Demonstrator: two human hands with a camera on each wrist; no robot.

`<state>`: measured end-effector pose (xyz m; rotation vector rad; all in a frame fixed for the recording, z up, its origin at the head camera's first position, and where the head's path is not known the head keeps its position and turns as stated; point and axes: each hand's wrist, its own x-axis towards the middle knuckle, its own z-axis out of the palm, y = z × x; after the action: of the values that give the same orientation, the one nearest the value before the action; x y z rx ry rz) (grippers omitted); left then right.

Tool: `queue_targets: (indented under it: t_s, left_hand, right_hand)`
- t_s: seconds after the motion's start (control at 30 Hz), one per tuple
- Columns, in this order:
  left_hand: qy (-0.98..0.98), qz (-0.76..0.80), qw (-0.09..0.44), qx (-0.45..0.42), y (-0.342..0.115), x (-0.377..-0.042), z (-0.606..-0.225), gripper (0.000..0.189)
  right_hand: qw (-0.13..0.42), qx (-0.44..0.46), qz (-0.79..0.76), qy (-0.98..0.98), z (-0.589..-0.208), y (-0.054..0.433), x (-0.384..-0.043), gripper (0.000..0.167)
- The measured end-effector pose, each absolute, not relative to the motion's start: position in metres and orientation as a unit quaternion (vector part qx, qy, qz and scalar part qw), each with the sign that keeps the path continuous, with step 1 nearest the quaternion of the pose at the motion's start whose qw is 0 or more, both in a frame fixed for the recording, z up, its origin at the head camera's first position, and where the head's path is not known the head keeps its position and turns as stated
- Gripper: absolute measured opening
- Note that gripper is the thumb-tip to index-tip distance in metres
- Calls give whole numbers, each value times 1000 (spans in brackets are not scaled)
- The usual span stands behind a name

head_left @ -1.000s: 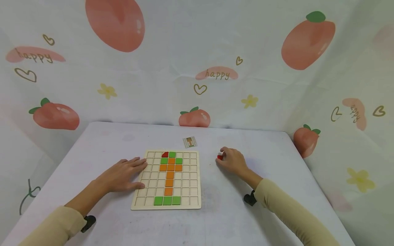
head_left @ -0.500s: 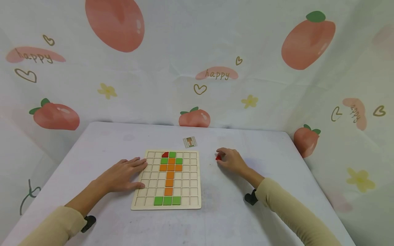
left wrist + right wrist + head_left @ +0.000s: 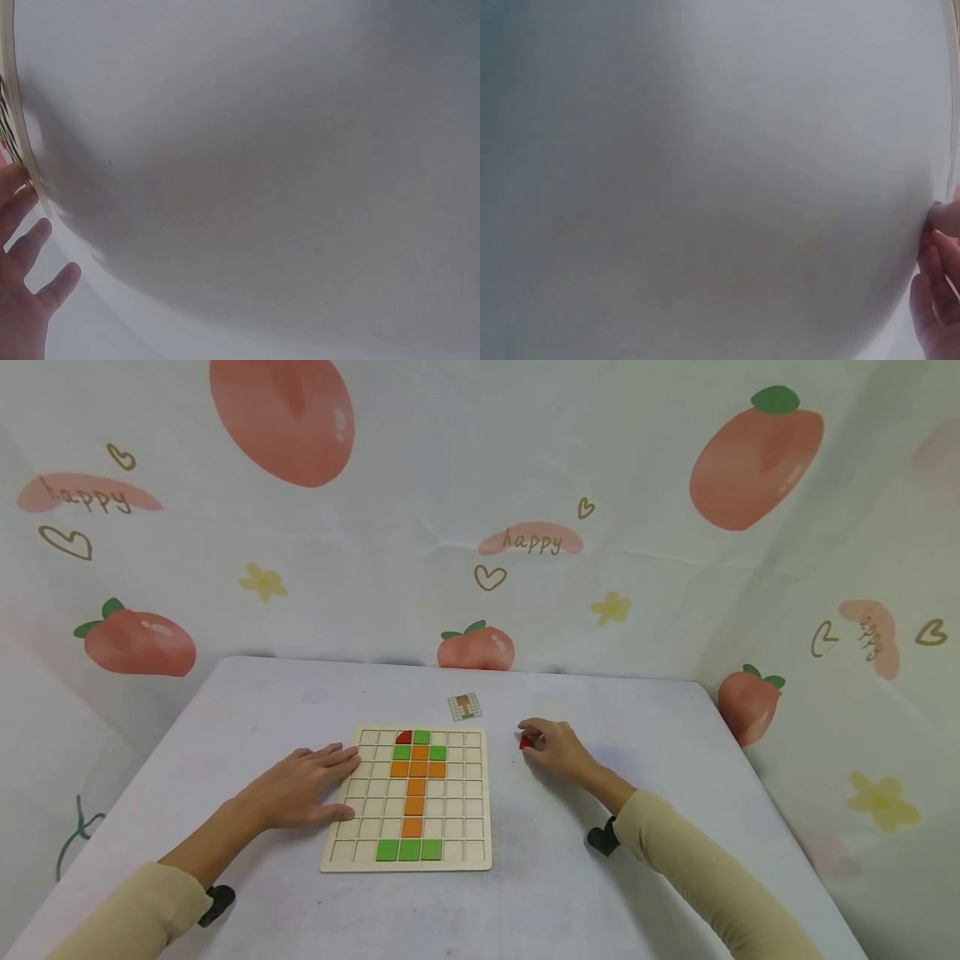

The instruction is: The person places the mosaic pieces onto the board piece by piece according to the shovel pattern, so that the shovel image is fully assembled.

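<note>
A pale wooden grid board lies on the table in the head view, with green and orange square tiles set in its cells. One red piece with a curved side fills a cell in the top row, left of a green tile. My left hand rests its spread fingers on the board's left edge; in the left wrist view its fingertips meet the wooden rim. To the right of the board, my right hand pinches a small red piece between thumb and fingers, which partly hide its shape.
A small pattern card with a printed grid lies behind the board. The white table ends at a back edge against a printed cloth, which also hangs at the right.
My right hand has shifted slightly left toward the board, and the red piece has turned and moved in its fingertips. The left hand and the board stay put.
</note>
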<state>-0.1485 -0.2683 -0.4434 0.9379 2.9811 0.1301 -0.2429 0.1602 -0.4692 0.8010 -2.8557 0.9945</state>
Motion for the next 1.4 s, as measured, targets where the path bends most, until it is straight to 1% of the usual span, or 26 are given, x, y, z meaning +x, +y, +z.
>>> queue_targets:
  t_s: [0.2, 0.43, 0.7, 0.93, 1.17, 1.4]
  left_hand:
    - [954, 40, 9, 297, -269, -149, -446, 81]
    - [954, 38, 4, 297, -268, -149, -446, 81]
    - [955, 42, 6, 294, -268, -148, -445, 81]
    - [955, 40, 8, 294, -269, -150, -446, 82]
    - [955, 37, 12, 295, -269, -151, -447, 83]
    - [955, 39, 14, 294, -269, -151, -445, 82]
  right_hand:
    - [-3, 263, 322, -909, -468, 144, -245, 35]
    - [-1, 282, 321, -904, -462, 118, -248, 36]
    - [-22, 287, 324, -901, -455, 87, -250, 41]
    - [-11, 321, 322, -891, -452, 64, -256, 36]
    - [-35, 328, 323, -887, -452, 49, -254, 37]
    - [-44, 323, 317, -890, -453, 39, -254, 36]
